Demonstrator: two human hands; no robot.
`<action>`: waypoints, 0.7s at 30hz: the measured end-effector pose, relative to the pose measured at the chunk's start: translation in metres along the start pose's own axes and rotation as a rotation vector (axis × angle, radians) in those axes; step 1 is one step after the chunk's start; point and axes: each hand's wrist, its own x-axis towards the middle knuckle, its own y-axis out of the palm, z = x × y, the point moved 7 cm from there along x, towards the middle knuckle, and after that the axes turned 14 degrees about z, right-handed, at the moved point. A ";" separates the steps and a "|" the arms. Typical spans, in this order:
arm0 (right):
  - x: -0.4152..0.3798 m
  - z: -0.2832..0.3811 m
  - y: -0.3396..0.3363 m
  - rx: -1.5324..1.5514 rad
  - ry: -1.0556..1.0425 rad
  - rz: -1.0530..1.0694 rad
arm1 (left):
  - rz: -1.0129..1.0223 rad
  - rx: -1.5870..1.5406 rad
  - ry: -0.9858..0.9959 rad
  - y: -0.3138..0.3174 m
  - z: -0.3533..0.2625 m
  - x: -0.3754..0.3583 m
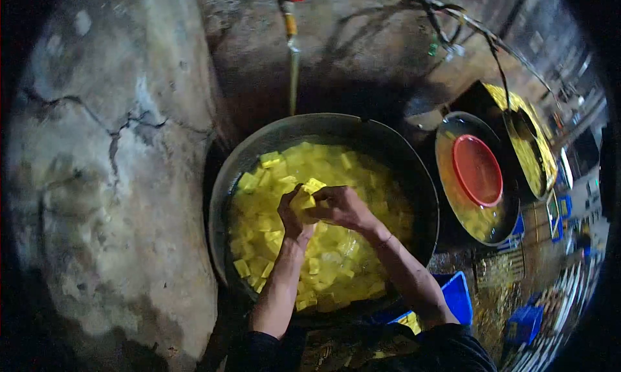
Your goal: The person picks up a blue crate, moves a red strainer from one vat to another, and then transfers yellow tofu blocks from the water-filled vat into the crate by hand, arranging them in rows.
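A large round dark vat (223, 197) holds yellow liquid with many yellow blocks (248, 182) floating in it. Above the middle of the vat, my left hand (295, 215) is wrapped round a yellow block (303, 206). From the right, my right hand (341, 207) touches the same block with its fingers bent around its side. Another bright yellow piece (314, 185) shows just above the fingers; whether it is a separate block I cannot tell.
A cracked wall (129, 178) rises on the left. Behind the vat stands a pipe with a red-handled valve (291, 22). At right are a second vat (446, 178) with a red basin (477, 171), a yellow-lined container (540, 136) and a blue crate (459, 297).
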 end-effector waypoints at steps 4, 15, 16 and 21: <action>-0.038 -0.014 -0.017 -0.040 -0.168 -0.235 | -0.043 -0.212 -0.137 -0.013 0.072 0.008; -0.241 -0.028 -0.082 -0.147 -0.039 -0.408 | 0.241 0.314 -0.358 0.180 0.213 -0.074; -0.275 -0.042 -0.078 0.089 -0.021 -0.426 | 0.328 0.528 -0.221 0.203 0.221 -0.091; -0.459 -0.077 -0.051 0.536 -0.162 -0.880 | 0.496 0.315 -1.059 0.223 0.367 -0.190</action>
